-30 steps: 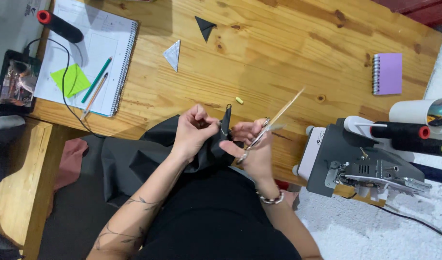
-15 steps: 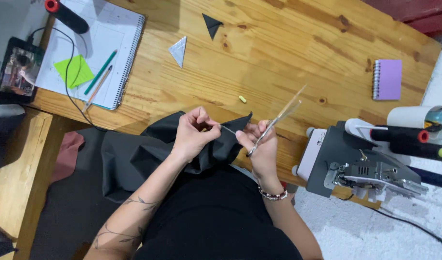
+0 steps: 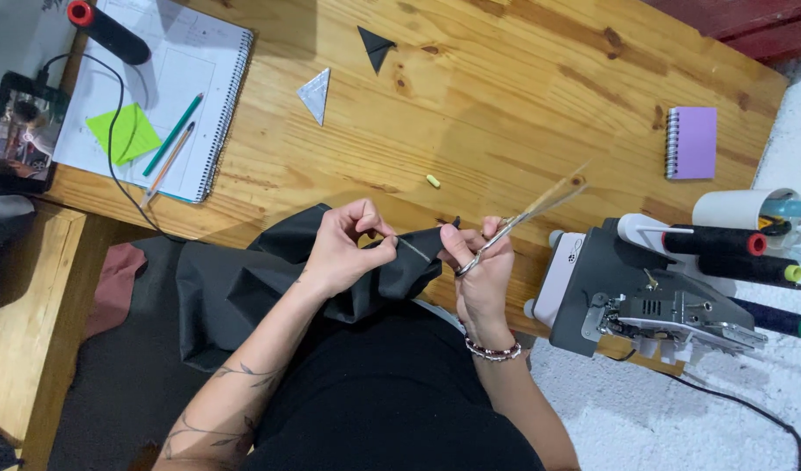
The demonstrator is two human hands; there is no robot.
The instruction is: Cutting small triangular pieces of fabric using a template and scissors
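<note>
— Head view first: what are the two hands doing?

— Left hand (image 3: 344, 253) has its fingers (image 3: 376, 234) pinched together on the edge of the black fabric (image 3: 243, 283), pulling a fold of it taut toward the other hand. Right hand (image 3: 480, 266) is curled closed through the handles of the scissors (image 3: 524, 214), and also touches the fabric's tip.

— Are the scissor blades apart?

— Blurred, so I cannot tell; they point up and away toward the far right of the surface (image 3: 505, 96).

— Where does the fabric lie?

— It hangs over the near edge of the surface, bunched under the left hand and stretched between both hands, the rest drooping to the lap.

— What else is about?

— A sewing machine (image 3: 644, 292) with thread spools (image 3: 723, 242) sits at the near right corner, just beside the right hand. A purple notebook (image 3: 692, 142) lies near the right edge. A spiral notepad (image 3: 169, 87) with a green paper (image 3: 121, 133) and pencils (image 3: 169, 144) lies at the left end, well apart.
</note>
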